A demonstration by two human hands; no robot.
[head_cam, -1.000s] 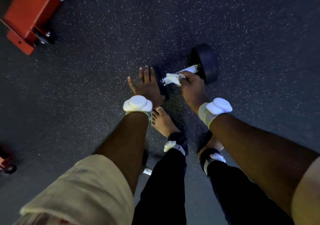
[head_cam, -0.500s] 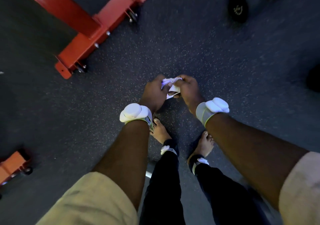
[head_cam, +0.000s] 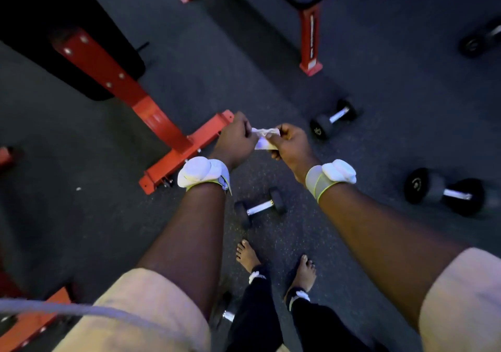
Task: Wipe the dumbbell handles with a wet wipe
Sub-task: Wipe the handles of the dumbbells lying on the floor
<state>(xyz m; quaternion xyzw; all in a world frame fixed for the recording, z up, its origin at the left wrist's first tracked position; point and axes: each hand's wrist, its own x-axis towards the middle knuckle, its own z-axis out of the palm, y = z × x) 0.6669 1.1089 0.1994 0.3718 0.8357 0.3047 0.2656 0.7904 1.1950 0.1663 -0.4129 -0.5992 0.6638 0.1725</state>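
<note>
Wet wipe [head_cam: 265, 138] held mid-air between both hands, left hand [head_cam: 235, 140] and right hand [head_cam: 290, 143] each pinching an end with curled fingers. Wipe white, crumpled, bunched. Small dumbbell [head_cam: 260, 207] on floor below wrists, untouched.

The white wipe [head_cam: 265, 137] looked thin, crumpled and soft, like damp paper or cloth. The nearest dumbbell [head_cam: 260, 207] had a bright, shiny metal handle between 2 matt black heads. The floor [head_cam: 81, 216] was dark, matt and finely speckled, like rubber. The bench frame [head_cam: 162, 126] was red painted metal with a slight sheen and silver bolts. The left wristband [head_cam: 203, 174] and right wristband [head_cam: 329, 176] were stretchy cloth bearing smooth white plastic pods.
</note>
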